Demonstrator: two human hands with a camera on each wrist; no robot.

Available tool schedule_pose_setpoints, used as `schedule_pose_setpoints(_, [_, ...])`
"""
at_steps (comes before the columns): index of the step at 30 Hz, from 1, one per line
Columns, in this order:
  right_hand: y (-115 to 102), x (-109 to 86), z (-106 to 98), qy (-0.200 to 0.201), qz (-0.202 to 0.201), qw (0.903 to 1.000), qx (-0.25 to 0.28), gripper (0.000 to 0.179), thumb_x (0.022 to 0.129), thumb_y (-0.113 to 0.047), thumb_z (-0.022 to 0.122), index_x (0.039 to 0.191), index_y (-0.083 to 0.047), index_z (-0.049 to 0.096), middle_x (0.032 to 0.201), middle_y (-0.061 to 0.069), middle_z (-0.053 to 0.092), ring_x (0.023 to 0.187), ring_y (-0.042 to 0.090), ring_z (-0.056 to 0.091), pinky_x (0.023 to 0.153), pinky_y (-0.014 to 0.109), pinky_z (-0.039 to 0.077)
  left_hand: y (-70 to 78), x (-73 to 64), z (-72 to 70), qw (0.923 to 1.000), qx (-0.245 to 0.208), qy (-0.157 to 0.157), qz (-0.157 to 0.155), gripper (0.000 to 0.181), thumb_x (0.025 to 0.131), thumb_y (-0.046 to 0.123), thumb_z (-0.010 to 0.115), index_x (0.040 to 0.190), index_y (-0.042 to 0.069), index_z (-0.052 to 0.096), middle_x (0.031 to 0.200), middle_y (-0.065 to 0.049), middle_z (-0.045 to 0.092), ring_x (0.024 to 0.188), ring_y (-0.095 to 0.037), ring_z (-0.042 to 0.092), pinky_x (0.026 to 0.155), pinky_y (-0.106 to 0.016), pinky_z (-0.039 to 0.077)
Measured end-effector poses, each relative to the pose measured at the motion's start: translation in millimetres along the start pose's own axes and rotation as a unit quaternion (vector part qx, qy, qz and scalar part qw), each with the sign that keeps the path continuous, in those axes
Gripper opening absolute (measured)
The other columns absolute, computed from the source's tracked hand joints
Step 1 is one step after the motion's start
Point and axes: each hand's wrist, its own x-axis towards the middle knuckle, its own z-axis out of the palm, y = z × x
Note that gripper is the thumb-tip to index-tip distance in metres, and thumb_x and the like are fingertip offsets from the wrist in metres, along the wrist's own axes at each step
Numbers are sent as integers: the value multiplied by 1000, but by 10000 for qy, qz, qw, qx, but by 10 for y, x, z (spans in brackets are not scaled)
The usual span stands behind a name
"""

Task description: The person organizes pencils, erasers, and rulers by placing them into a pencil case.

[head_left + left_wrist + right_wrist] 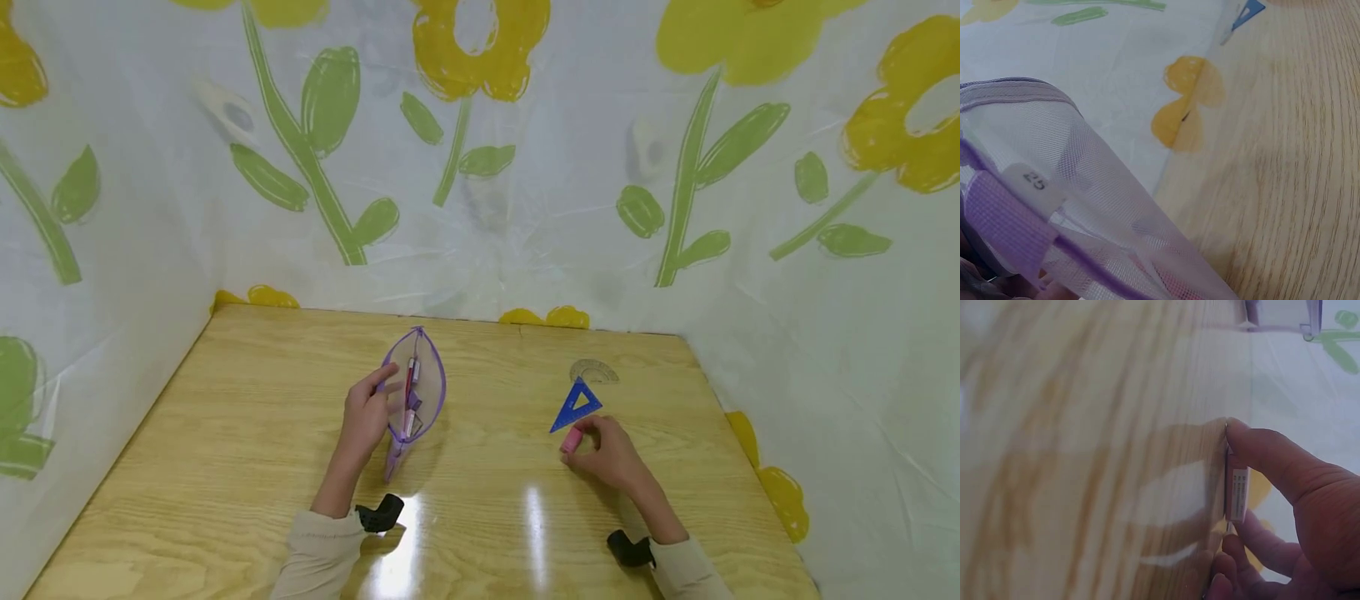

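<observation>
My left hand (365,412) holds the left edge of a mesh zip pencil pouch (432,379) with purple trim, its mouth spread wide. Inside lie a red-and-white pen-like stick (409,379) and several small items. In the left wrist view the pouch's white mesh (1110,169) and a tag marked 25 fill the lower left; most of that hand is hidden. Over at the right, my right hand (611,454) pinches a pink eraser (572,440) between thumb and fingers, low at the tabletop. A barcode shows on the eraser (1239,490) in the right wrist view.
Just beyond the right hand lies a blue set square (566,414), its tip near the eraser. Behind it is a clear protractor (604,372). The wooden table (225,450) is bounded by white flower-printed sheets (525,242) at the back and sides.
</observation>
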Motion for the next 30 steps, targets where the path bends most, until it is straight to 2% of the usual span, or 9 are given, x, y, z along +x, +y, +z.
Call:
schedule_pose_setpoints(13, [-38,-26,-62,-62,61,9996,272,45,73,-19,92,107,0,69,97,9,62,81,19,49,65,25,42,13,-12,-6,10000,-26,25,4,56,95,-4,27,149,-9,42,156,-23,41,137,-41,50,107,-45,52])
schedule_pose_setpoints(24, [-54,-72,-77,-40,317,9976,610,48,75,-18,89,116,-2,68,110,12,67,87,20,55,70,27,49,18,-23,-4,10000,10,4,-12,56,95,-4,28,149,-9,41,156,-23,41,138,-42,49,109,-47,50])
schedule_pose_setpoints(30, [-39,-64,-80,-49,85,9971,754,48,77,-19,87,118,-2,68,113,13,66,87,20,56,69,27,51,14,-25,-2,10000,-1,31,-3,56,95,-4,27,149,-9,42,156,-22,42,137,-41,50,108,-47,51])
